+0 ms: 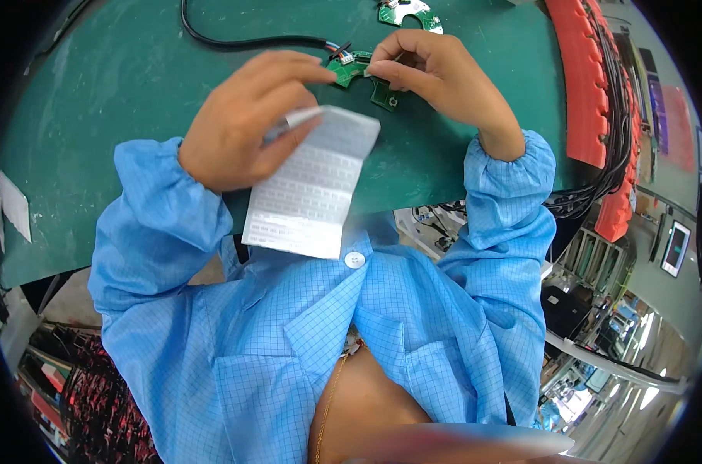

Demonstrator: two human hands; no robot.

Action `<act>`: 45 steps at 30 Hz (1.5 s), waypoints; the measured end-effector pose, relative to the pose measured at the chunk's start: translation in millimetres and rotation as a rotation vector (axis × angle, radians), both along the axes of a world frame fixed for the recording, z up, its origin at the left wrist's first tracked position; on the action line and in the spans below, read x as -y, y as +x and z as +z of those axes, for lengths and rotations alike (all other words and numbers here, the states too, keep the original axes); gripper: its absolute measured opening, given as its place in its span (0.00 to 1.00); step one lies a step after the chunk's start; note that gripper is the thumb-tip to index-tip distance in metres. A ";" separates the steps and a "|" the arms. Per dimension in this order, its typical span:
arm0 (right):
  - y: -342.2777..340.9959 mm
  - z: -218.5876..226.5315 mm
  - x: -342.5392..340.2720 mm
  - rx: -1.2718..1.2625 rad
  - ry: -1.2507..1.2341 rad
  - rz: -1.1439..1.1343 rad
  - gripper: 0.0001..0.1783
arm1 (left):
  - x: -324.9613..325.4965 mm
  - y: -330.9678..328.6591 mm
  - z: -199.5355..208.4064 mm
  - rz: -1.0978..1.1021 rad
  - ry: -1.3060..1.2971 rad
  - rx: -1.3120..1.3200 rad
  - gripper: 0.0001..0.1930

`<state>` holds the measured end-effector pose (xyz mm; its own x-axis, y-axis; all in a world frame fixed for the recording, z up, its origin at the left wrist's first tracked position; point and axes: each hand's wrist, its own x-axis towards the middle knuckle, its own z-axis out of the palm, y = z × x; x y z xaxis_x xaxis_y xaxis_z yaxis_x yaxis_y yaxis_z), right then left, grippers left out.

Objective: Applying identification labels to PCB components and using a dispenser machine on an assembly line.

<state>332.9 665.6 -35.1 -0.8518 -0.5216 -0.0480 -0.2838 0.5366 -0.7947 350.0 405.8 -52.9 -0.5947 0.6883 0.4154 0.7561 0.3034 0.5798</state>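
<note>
A green, arc-shaped circuit board (349,71) lies on the green tabletop, with a black cable (266,43) ending in thin coloured wires at its connector. My left hand (250,116) holds a creased white sheet of small labels (308,182) between thumb and curled fingers, while its index finger reaches to the board's left end. The sheet hangs over the table's near edge. At the board's inner rim, my right hand (432,69) has thumb and index finger pinched together. A tiny pale bit shows at those fingertips, too small to name.
Another arc-shaped circuit board (410,14) lies at the far edge of view. Along the right side runs a red notched rack (579,85) with black cables (618,100) bundled beside it. Scraps of white paper (14,205) lie at the table's left.
</note>
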 end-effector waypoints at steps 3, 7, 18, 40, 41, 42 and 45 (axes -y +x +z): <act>-2.2 2.6 6.7 -0.152 0.086 0.064 0.09 | -6.1 10.8 -5.2 -0.048 -0.077 -0.143 0.07; -5.9 7.9 15.8 -0.348 0.151 0.109 0.10 | -8.0 11.8 -5.0 -0.031 -0.098 -0.135 0.07; -3.5 0.4 25.3 -0.392 0.221 0.098 0.09 | -8.6 14.2 -6.4 -0.002 -0.106 -0.181 0.08; 0.4 -3.6 27.4 -0.375 0.190 0.070 0.08 | -8.5 15.8 -10.0 0.008 -0.102 -0.146 0.07; 0.1 -4.5 27.1 -0.374 0.190 0.069 0.08 | -8.6 15.6 -9.6 0.006 -0.093 -0.143 0.07; -0.4 -6.3 26.5 -0.400 0.187 0.076 0.08 | -8.6 15.3 -9.5 0.003 -0.083 -0.139 0.07; 0.5 -5.9 28.1 -0.418 0.188 0.072 0.08 | -8.1 15.4 -10.7 0.006 -0.104 -0.156 0.07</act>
